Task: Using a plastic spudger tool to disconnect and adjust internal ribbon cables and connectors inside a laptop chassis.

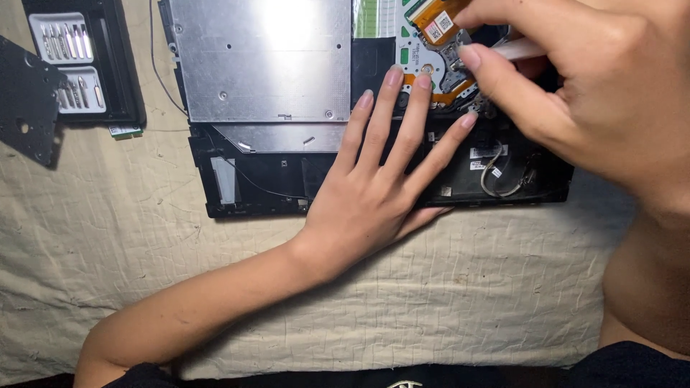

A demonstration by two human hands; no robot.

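Opened laptop base (374, 108) lies bottom-up at top centre of the desk (445, 302), which is covered with a wrinkled beige cloth. Right hand (604, 93) pinches a thin white tool (519, 49) between thumb and fingers, tip down at the circuit board (424, 61) near the top right of the chassis — tool tip itself hidden by fingers. Left hand (374, 187) lies flat, fingers spread, palm on the front edge of the chassis, fingertips touching the board area just beside the tool.

Board has an orange flex ribbon (438, 14) with a small square white-and-red label on it; green patches next to it. Silver metal drive cover (262, 57) fills the left half of the base. Two small white rectangular stickers (485, 152) sit on the black frame right of the left hand, with a looped grey cable (499, 179) just beside them.

Far left — black tray (79, 61) holding two pale inserts of screwdriver bits. A loose black panel (25, 100) lies at the left edge, touching the tray's side.
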